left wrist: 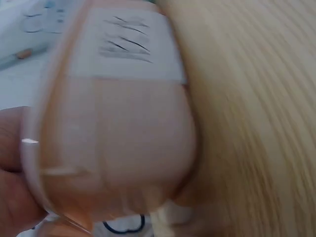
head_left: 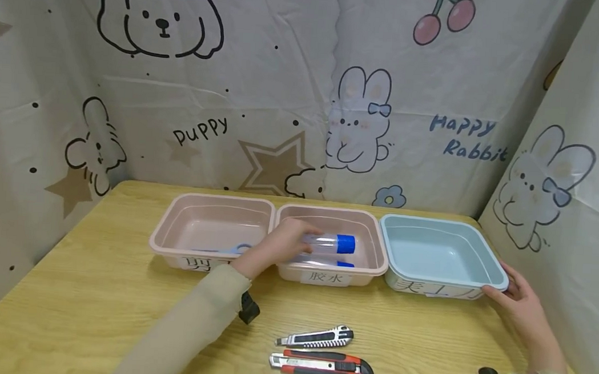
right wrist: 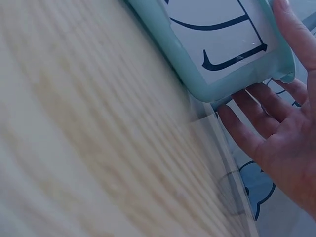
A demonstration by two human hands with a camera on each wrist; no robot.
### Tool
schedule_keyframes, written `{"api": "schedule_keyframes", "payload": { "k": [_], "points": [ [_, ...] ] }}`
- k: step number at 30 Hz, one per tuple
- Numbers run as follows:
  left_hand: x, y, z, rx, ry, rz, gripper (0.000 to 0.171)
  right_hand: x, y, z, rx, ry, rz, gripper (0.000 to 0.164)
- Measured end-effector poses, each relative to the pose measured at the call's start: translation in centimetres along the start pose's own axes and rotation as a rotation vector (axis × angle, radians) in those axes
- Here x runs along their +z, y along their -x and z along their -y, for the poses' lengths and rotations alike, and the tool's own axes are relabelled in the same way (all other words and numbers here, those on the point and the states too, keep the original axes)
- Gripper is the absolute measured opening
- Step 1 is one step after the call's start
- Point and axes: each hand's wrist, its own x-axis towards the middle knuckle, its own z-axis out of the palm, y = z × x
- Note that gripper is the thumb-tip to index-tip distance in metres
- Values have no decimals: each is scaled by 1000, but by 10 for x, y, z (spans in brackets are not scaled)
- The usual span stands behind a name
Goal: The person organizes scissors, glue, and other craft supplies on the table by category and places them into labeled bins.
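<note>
As the left hand [head_left: 286, 240] dips into the middle tub [head_left: 331, 271], its fingers curl round a bottle [head_left: 329, 244] lying on its side, the blue cap [head_left: 346, 245] left free. Along the back edge of the worktop [head_left: 418, 349] the tubs stand in a row, their labels [head_left: 326, 278] facing the front edge, presumably for easy reading. Toward the right edge, the right hand [head_left: 521, 303], fingers spread apart, touches the blue tub [head_left: 434, 258] at a corner, perhaps to steady it, while two cutters [head_left: 321, 367] lie near the front edge.
</note>
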Motion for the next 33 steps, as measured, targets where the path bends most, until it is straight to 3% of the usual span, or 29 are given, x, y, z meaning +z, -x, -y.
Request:
{"api": "schedule_keyframes", "payload": {
  "k": [6, 12, 16, 20, 24, 28, 33],
  "points": [
    [6, -6, 2, -17, -39, 51, 32, -1, 1, -2, 25, -20, -26, 70],
    [-2, -1, -2, -26, 0, -28, 21, 0, 0, -3, 55, 35, -43, 70],
    [-13, 9, -14, 57, -29, -71, 19, 0, 0, -2, 84, 123, -56, 71],
    [-21, 29, -32, 169, -83, -62, 18, 0, -1, -1, 92, 202, -66, 71],
    [-16, 51, -47, 288, -114, 15, 19, -1, -2, -2, 70, 224, -65, 70],
    [3, 74, -54, 385, -164, 145, 23, -1, -1, -4, 49, 157, -50, 70],
    [25, 100, -56, 432, -222, 275, 25, -1, -1, -5, 39, 101, -35, 70]
  ]
}}
